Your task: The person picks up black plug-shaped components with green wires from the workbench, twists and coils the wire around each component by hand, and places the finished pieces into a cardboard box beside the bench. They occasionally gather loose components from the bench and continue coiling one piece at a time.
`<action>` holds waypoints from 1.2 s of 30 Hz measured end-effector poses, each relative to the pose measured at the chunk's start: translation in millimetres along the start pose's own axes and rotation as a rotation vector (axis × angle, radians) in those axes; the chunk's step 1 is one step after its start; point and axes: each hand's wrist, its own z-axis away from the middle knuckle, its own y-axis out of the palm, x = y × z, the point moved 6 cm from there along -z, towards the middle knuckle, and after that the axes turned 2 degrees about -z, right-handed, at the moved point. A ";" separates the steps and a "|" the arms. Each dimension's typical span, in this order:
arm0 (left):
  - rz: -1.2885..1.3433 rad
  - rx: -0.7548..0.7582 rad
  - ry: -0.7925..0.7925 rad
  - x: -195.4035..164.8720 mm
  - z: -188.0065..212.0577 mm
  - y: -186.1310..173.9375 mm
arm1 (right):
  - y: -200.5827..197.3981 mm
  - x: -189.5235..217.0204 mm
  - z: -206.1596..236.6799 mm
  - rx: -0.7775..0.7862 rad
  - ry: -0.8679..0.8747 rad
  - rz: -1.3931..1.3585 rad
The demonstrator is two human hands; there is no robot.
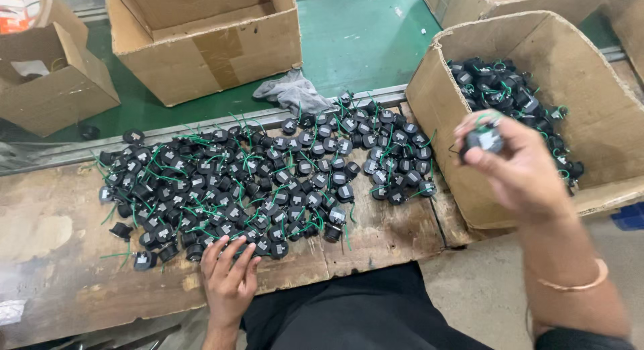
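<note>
I see my right hand [520,165] raised over the near edge of the big cardboard box [590,102] on the right, its fingers pinched around one small black part with a green wire [484,138]; the part is blurred, so I cannot make out more than a dark round body and a loop of green; a thin bangle [570,283] sits on that wrist. Inside that box lies a heap of the same black parts [510,92], piled toward its far left corner and running along the right wall.

My left hand [230,276] rests flat at the near edge of the wooden bench [54,249], fingers spread and loose, holding nothing; the fingertips [231,248] touch the nearest pieces of the wide spread of black parts [268,182] that covers the middle of the bench, green wires tangled all through it.

Beyond the bench runs a green belt [362,41]; on it stand an open empty carton [201,38] and a smaller carton [47,75] to its left; a grey rag [292,92] lies crumpled at the belt's near rail, just behind the spread.
</note>
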 end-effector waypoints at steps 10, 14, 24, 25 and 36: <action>0.091 -0.058 -0.162 7.3 -0.9 -5.2 | -171.8 -10.4 -132.4 -0.375 0.257 0.037; 0.095 -0.119 -0.187 10.0 -4.1 -9.9 | -199.3 -23.6 -139.2 -0.576 0.126 -0.069; 0.103 -0.303 -0.343 25.7 1.3 -26.7 | -39.1 60.6 -58.8 0.039 -0.355 0.406; 0.102 -0.328 -0.332 23.1 -1.1 -28.6 | 3.2 66.5 -32.6 0.139 -0.447 0.633; 0.389 -0.410 -0.001 -0.5 -65.3 -0.7 | 207.6 -68.1 12.9 0.508 -0.532 0.433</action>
